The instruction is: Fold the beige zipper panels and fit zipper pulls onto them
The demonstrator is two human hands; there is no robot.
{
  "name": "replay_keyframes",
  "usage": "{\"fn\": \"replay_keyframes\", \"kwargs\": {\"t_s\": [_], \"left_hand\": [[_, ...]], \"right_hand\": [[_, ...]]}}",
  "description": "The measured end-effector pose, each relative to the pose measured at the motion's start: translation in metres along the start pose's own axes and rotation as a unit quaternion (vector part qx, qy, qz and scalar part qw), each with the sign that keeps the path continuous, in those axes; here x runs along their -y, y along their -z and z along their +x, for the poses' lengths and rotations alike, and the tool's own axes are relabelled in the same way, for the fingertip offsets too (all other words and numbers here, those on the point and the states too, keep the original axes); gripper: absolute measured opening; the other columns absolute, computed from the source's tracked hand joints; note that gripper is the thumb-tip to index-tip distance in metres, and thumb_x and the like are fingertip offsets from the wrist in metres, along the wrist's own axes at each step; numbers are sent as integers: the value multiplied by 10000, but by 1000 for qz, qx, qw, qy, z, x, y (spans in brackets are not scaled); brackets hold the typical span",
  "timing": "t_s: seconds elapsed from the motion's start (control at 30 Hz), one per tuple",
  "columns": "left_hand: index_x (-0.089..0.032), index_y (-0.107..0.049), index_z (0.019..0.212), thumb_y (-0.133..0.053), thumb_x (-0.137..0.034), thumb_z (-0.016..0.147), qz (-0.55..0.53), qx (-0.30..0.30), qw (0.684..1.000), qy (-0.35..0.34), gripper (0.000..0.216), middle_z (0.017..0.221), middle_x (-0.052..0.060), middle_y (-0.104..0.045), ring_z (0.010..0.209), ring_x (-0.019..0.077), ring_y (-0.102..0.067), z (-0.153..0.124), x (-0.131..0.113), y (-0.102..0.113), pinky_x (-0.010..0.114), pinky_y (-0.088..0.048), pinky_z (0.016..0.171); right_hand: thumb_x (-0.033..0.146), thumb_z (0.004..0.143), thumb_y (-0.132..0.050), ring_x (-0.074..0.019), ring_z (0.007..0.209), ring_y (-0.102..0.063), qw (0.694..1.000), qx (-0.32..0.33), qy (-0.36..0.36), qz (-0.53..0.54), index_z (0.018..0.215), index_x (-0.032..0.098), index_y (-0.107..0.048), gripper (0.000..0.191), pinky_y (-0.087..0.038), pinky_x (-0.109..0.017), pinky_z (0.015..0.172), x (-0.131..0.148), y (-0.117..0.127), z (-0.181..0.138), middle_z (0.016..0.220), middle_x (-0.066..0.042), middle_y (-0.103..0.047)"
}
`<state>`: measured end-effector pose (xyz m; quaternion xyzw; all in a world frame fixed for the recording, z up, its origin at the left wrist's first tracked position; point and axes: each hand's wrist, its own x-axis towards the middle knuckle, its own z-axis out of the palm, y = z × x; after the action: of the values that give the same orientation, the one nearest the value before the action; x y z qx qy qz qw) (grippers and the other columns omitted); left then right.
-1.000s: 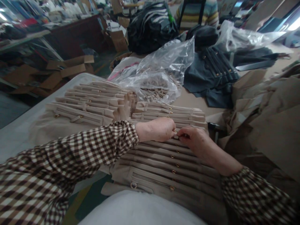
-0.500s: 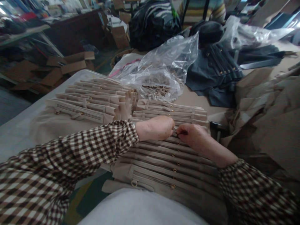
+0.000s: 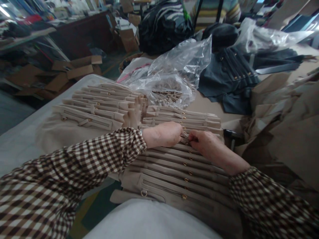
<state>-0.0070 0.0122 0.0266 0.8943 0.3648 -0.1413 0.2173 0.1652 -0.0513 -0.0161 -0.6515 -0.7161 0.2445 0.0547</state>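
Note:
In the head view, beige zippered panels [image 3: 174,186] lie overlapped in a row, with gold rings and zip sliders showing. Over their middle, my left hand [image 3: 164,134] is closed, its fingertips pinched at a small beige strip [image 3: 184,136]. My right hand [image 3: 205,143] pinches at the same spot from the right, thumb and finger together. How the strip meets the zip is too small to make out, and the left fingers are partly hidden behind the hand. A second stack of beige zippered panels [image 3: 84,116] lies to the left, pull tabs hanging from some zips.
Behind the panels, a clear plastic bag [image 3: 184,59] holds many small beige strips [image 3: 168,96]. Dark zippered panels [image 3: 229,73] lie at the back right, beige sheets [image 3: 286,122] are heaped at right, and open cardboard boxes [image 3: 77,68] sit back left. A person in a striped top [image 3: 208,16] is beyond.
My left hand has drawn slightly left and up, so a wider gap with the strip shows between the hands. My right hand stays almost in place.

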Motion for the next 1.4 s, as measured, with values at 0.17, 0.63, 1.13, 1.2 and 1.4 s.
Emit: {"fn": "replay_keyframes", "kwargs": {"t_s": [0.17, 0.63, 1.13, 1.2, 1.4], "left_hand": [[-142, -612, 667, -542, -288, 860, -202, -48, 978, 1, 252, 565, -16, -508, 545, 105, -459, -7, 8, 8, 241, -333, 522], [-166, -468, 662, -477, -240, 930, -672, -18, 737, 60, 278, 561, -56, -424, 403, 56, -395, -11, -14, -5, 155, -305, 333], [-170, -547, 679, -578, -259, 828, -441, 48, 896, 22, 176, 491, -85, -358, 422, 64, -310, -21, -13, -2, 217, -225, 418], [-154, -566, 634, -571, -220, 819, -305, 15, 952, -11, 196, 508, -62, -411, 489, 79, -363, -16, -18, -1, 231, -261, 477], [-116, -689, 735, -546, -230, 876, -71, 8, 995, -71, 231, 687, 52, -650, 621, 136, -511, -10, -25, -4, 262, -340, 589]], "right_hand": [[219, 832, -543, -131, 605, -537, 990, -102, 66, 77, 795, 208, -652, 116, -348, -240, 588, 6, 2, -9, 682, -2, -647], [165, 849, -631, -111, 626, -608, 887, -270, 248, 280, 771, 202, -628, 86, -458, -206, 596, 42, -7, -19, 708, 11, -682], [397, 741, -743, -126, 613, -608, 858, -74, 19, 508, 883, 202, -737, 242, -496, -241, 576, 0, -6, -38, 755, -21, -714], [368, 774, -701, -140, 614, -606, 911, -72, 16, 405, 848, 196, -741, 192, -473, -250, 569, -5, -9, -40, 728, -26, -711], [154, 865, -535, -190, 780, -668, 986, -97, 79, 108, 858, 200, -746, 216, -471, -307, 742, -12, -15, -42, 867, -39, -747]]}}
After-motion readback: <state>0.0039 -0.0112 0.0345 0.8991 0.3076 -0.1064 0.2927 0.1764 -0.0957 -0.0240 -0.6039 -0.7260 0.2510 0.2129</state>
